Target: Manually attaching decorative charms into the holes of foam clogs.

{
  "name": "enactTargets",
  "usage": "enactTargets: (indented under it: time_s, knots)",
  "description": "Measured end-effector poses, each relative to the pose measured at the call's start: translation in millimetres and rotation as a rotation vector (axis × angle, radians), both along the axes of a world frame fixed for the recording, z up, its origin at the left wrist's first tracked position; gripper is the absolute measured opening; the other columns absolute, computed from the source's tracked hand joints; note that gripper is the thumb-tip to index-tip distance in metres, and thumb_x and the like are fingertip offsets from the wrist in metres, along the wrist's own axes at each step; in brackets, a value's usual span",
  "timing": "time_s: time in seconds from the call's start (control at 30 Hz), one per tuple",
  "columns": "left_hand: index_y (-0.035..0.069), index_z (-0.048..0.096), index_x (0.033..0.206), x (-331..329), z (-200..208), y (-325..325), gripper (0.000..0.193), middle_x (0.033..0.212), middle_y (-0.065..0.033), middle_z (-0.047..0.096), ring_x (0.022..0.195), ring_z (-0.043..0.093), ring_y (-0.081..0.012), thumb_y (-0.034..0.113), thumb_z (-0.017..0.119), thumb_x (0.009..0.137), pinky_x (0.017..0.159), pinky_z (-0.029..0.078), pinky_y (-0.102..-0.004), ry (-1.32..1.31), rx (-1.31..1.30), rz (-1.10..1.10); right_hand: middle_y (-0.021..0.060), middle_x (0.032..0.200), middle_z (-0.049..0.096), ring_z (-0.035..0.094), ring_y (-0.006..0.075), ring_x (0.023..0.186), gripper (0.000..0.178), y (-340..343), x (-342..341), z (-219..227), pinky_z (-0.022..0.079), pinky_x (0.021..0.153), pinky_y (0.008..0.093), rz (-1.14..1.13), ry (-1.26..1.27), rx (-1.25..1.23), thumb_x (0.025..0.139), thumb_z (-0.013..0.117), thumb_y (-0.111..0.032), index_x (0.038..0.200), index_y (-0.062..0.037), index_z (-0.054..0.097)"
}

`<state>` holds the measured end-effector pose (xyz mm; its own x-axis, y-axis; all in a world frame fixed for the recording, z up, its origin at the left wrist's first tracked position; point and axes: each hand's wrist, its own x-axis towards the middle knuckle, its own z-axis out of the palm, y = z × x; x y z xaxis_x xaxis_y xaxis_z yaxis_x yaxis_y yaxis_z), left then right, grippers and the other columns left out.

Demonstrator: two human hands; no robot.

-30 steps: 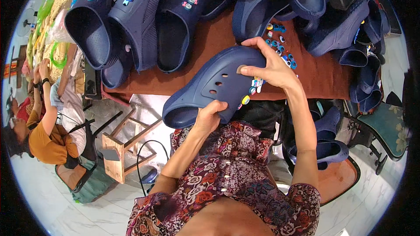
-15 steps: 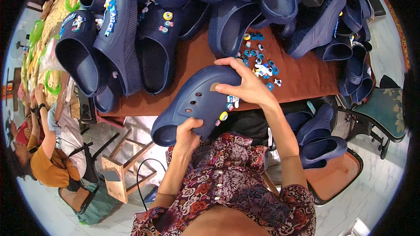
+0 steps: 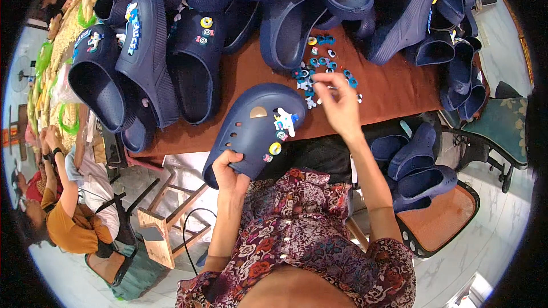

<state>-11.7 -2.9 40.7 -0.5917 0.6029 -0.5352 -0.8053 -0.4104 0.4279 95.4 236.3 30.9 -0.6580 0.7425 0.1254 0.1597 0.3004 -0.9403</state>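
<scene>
Left hand clamped on a navy clog, thumb on the upper, the rest of the grip partly hidden from me. Clog held at the near edge of the brown-covered surface, toe pointing away from the wearer, top turned up to my camera. I can't tell whether it touches the cloth. On its upper I count a white figure charm, a yellow ring charm and smaller pieces near them; a tan half-round patch sits by the toe, and a row of open holes runs down the left side.

Right hand apart from the clog, just right of its toe, over the loose charms. Its thumb and index fingers bend toward each other; blur there, so I cannot tell whether they meet or pinch anything. Charms lie scattered, mostly blue and white.

Beyond, I log a heap of navy clogs along the far side, one clog at left bearing its own yellow ring. Right of the wearer, more clogs rest on an orange chair seat. Far left: wooden stool, and a co-worker in a mustard top.
</scene>
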Motion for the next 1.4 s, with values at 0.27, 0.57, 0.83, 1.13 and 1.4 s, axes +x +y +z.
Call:
enactTargets:
  time_s: [0.27, 0.57, 0.83, 1.13, 1.4]
  knots:
    - [-0.002, 0.050, 0.126, -2.7, 6.2, 3.5, 0.056, 0.122, -0.0182, 0.058, 0.109, 0.058, -0.0327, 0.001, 0.048, 0.071, 0.094, 0.048, -0.0461, -0.023, 0.000, -0.009, 0.0095, 0.101, 0.059, 0.055, 0.0293, 0.095, 0.024, 30.6, 44.0, -15.6, 0.042, 0.084, 0.0403, -0.187, -0.370, 0.481, 0.082, 0.068, -0.015, 0.106, -0.0101, 0.064]
    - [-0.001, 0.050, 0.128, -2.4, 6.9, 1.7, 0.048, 0.124, -0.0177, 0.057, 0.111, 0.058, -0.0312, 0.008, 0.052, 0.080, 0.095, 0.047, -0.0462, -0.057, -0.038, -0.015, 0.0096, 0.105, 0.056, 0.053, 0.0297, 0.101, 0.036, 35.8, 40.3, -21.6, 0.040, 0.087, 0.0412, -0.154, -0.424, 0.515, 0.077, 0.074, -0.021, 0.111, -0.0114, 0.066]
    - [0.000, 0.050, 0.128, -1.4, 6.9, -0.6, 0.046, 0.125, -0.0169, 0.057, 0.111, 0.058, -0.0296, 0.013, 0.053, 0.084, 0.098, 0.046, -0.0426, -0.076, -0.100, 0.019, 0.0118, 0.108, 0.055, 0.053, 0.0298, 0.101, 0.037, 35.3, 34.4, -23.6, 0.041, 0.084, 0.0410, -0.165, -0.432, 0.612, 0.081, 0.069, -0.015, 0.117, -0.0120, 0.062]
    - [0.002, 0.055, 0.119, 4.2, 14.2, 4.5, 0.038, 0.114, -0.0116, 0.063, 0.104, 0.061, -0.0249, 0.014, 0.055, 0.084, 0.096, 0.047, -0.0401, -0.113, -0.092, 0.009, 0.0135, 0.111, 0.056, 0.053, 0.0316, 0.104, 0.037, 32.0, 38.0, -14.0, 0.041, 0.090, 0.0407, -0.146, -0.411, 0.586, 0.079, 0.071, -0.016, 0.114, -0.0094, 0.063]
    - [0.004, 0.056, 0.118, 12.5, 13.8, 4.9, 0.034, 0.112, -0.0081, 0.062, 0.102, 0.061, -0.0208, 0.016, 0.058, 0.087, 0.089, 0.051, -0.0384, -0.080, -0.170, -0.038, 0.0131, 0.105, 0.057, 0.054, 0.0306, 0.100, 0.029, 36.1, 32.4, -13.3, 0.041, 0.089, 0.0398, -0.120, -0.426, 0.552, 0.081, 0.070, -0.016, 0.108, -0.0066, 0.064]
